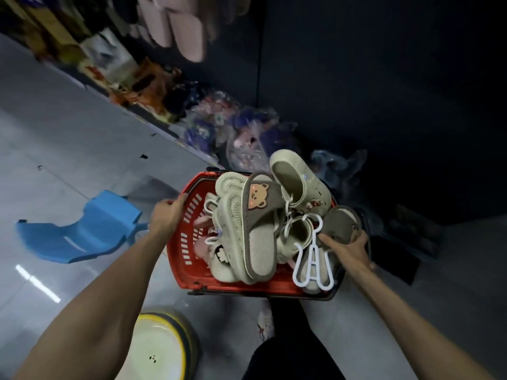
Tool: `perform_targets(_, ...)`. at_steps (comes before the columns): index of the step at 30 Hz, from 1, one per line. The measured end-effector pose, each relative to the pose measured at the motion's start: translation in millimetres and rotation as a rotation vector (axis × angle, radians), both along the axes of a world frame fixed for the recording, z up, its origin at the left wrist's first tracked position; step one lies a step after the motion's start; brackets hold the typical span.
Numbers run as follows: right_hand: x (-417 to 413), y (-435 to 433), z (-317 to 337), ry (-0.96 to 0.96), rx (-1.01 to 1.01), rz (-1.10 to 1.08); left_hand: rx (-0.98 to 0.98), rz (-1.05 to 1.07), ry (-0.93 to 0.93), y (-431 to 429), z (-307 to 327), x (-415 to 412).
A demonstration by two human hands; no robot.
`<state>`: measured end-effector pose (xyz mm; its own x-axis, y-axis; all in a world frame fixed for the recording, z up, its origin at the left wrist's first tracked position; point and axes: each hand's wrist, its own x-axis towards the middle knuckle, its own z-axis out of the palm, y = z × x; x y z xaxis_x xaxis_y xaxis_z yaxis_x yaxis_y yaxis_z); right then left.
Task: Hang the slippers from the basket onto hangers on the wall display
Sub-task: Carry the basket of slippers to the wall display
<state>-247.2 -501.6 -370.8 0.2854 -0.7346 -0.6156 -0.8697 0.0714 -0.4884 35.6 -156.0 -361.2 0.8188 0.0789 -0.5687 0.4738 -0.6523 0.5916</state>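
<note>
A red plastic basket stands on the floor, piled with beige and brown slippers. A bear-strap slipper lies on top, with a beige clog behind it. White plastic hangers lie among the shoes. My left hand grips the basket's left rim. At the basket's right side, my right hand holds a brown slipper. Pink slippers hang on the wall display at the top.
A blue plastic stool lies on the grey tiled floor to the left. A yellow-rimmed round tub sits near my feet. Bagged slippers and boxed goods line the base of the dark wall.
</note>
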Motion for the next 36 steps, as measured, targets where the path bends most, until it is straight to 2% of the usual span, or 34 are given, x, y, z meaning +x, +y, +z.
perform_targets(8, 164.5, 49.5, -18.6, -0.018, 0.095, 0.053, 0.033, 0.109, 0.014, 70.8, 3.7, 136.4)
perform_targets(13, 262.0, 90.3, -56.9, -0.031, 0.204, 0.025, 0.005, 0.221, 0.091, 129.8, -55.9, 250.2)
perform_targets(16, 314.5, 116.3, -78.3, 0.021, 0.173, 0.038, -0.034, 0.303, 0.124, 161.0, -86.7, 310.5)
perform_targets(21, 404.0, 165.5, -115.6, 0.033, 0.132, 0.003, -0.023, 0.227, 0.121, 181.6, -100.6, 406.1)
perform_targets(28, 511.0, 224.7, -202.6, 0.067, 0.083, -0.109, -0.102, 0.296, 0.173, 204.2, -176.8, 539.3)
perform_targets(36, 586.2, 257.2, -333.5, -0.122, 0.091, -0.245, -0.233, 0.244, 0.094, 180.7, -273.1, 661.2)
